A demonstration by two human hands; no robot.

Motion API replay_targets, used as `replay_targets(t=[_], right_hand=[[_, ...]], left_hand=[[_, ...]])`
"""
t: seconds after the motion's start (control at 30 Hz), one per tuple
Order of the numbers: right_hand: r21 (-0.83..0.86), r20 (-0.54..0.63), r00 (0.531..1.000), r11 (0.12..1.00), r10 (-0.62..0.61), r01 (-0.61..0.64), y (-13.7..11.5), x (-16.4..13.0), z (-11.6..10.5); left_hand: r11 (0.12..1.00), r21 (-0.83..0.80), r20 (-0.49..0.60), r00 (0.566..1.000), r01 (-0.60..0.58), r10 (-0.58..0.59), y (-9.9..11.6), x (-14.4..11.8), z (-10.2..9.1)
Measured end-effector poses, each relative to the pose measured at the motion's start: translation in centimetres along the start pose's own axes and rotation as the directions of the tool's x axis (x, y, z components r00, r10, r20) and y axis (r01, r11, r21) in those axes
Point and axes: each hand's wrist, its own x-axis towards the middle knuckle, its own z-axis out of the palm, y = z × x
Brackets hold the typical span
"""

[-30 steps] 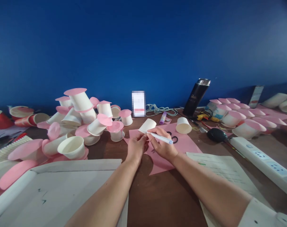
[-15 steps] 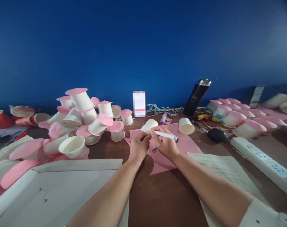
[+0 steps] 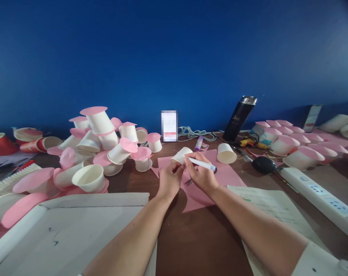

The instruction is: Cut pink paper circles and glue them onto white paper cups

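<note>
Blue wall (image 3: 174, 57) is being seen behind grip, well apart. Brown tabletop (image 3: 188, 245) is being partly covered, incl. area under both hands. L of grip, a pile of cups w/ pink discs (image 3: 97, 122) is being supported by tabletop; R of grip, a group of disc-topped cups (image 3: 301, 158) is being carried likewise. Near side, L of grip: white tray (image 3: 90, 234) is being overlapped by L forearm. Near side, R of grip: printed sheet (image 3: 274, 207) is being partly covered by R forearm; power strip (image 3: 320, 201) is being placed farther R. Pink sheet (image 3: 232, 176) is being overhung by grip. Black flask (image 3: 239, 120) is being shown leaning, behind & R of grip.

L hand (image 3: 170, 180): fingers are being clamped on white paper cup (image 3: 180, 154), which is being held tilted above pink sheet. R hand (image 3: 203, 177): thumb & fingers are being pressed together on pen (image 3: 201, 164), tip directed at cup; tip contact cannot be told. Spare cup (image 3: 226, 154) is being rested just R of grip, glue stick (image 3: 198, 143) behind it.
</note>
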Motion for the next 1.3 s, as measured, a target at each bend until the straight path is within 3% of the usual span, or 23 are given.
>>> replay_targets(t=[0.13, 0.27, 0.47, 0.67, 0.83, 1.03, 1.2, 1.3], right_hand=[[0.006, 0.047, 0.998, 0.999, -0.037, 0.037, -0.10, -0.04, -0.03], [-0.038, 0.001, 1.000, 0.999, 0.003, -0.003, -0.17, -0.08, -0.07], [0.000, 0.086, 0.995, 0.999, -0.047, 0.048, -0.23, -0.09, -0.07], [-0.029, 0.033, 0.999, 1.000, 0.011, -0.010, -0.20, -0.02, -0.20], [0.010, 0.145, 0.989, 0.999, -0.034, 0.033, -0.52, -0.13, -0.17], [-0.032, 0.041, 0.997, 0.997, 0.066, -0.065, -0.13, -0.08, -0.12], [0.031, 0.175, 0.985, 1.000, 0.000, -0.006, -0.66, -0.17, -0.22], [-0.018, 0.111, 0.992, 0.998, 0.063, -0.062, -0.63, -0.17, -0.19]], left_hand=[[0.987, -0.134, 0.015, 0.996, 0.094, -0.092, -0.08, 0.03, 0.08], [0.913, -0.326, 0.063, 0.969, 0.247, -0.239, 0.14, 0.16, 0.13], [0.820, -0.491, 0.096, 0.955, 0.292, -0.282, -0.01, 0.28, 0.01], [0.812, -0.488, 0.086, 0.944, 0.318, -0.318, 0.15, 0.19, -0.02], [0.814, -0.511, 0.074, 0.958, 0.275, -0.277, -0.03, 0.38, -0.03], [0.810, -0.505, 0.068, 0.949, 0.299, -0.309, 0.17, 0.28, -0.03], [0.813, -0.533, 0.049, 0.968, 0.234, -0.247, -0.05, 0.36, 0.02], [0.820, -0.519, 0.042, 0.966, 0.240, -0.256, -0.12, 0.40, 0.03]])
